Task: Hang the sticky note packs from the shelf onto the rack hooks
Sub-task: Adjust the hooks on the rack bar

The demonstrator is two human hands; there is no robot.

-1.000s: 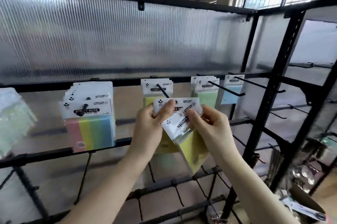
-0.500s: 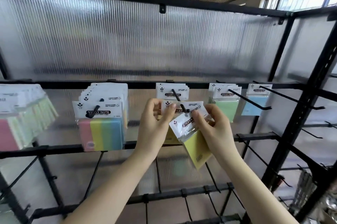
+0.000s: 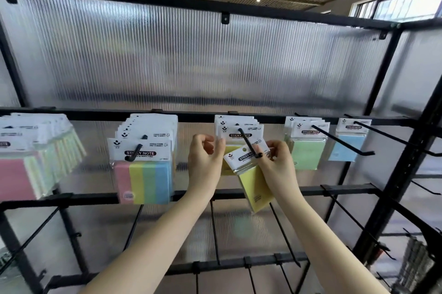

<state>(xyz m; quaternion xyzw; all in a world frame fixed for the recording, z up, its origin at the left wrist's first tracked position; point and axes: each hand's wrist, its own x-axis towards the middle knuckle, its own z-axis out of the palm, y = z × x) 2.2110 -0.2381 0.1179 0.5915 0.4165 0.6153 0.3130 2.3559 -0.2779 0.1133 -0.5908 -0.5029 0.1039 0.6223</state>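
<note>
A yellow sticky note pack (image 3: 254, 186) hangs tilted, its white header at the tip of a black rack hook (image 3: 248, 143). My right hand (image 3: 278, 164) pinches the right end of that header, right at the hook tip. Further back on the same hook hang other yellow packs (image 3: 239, 134) with white headers. My left hand (image 3: 205, 157) is beside the left edge of those packs, fingers loosely curled, with nothing visible between fingers and thumb.
Along the same rail hang rainbow packs (image 3: 143, 174), pink and green packs (image 3: 21, 169) at far left, green packs (image 3: 308, 152) and a blue pack (image 3: 346, 147). Bare hooks (image 3: 392, 137) stick out at right. A lower rail (image 3: 239, 262) has empty hooks. A black upright (image 3: 404, 181) stands at right.
The pack my left hand held now hangs on the hook, and that hand has come off it to the left. My right hand has raised the tilted yellow pack to the hook tip.
</note>
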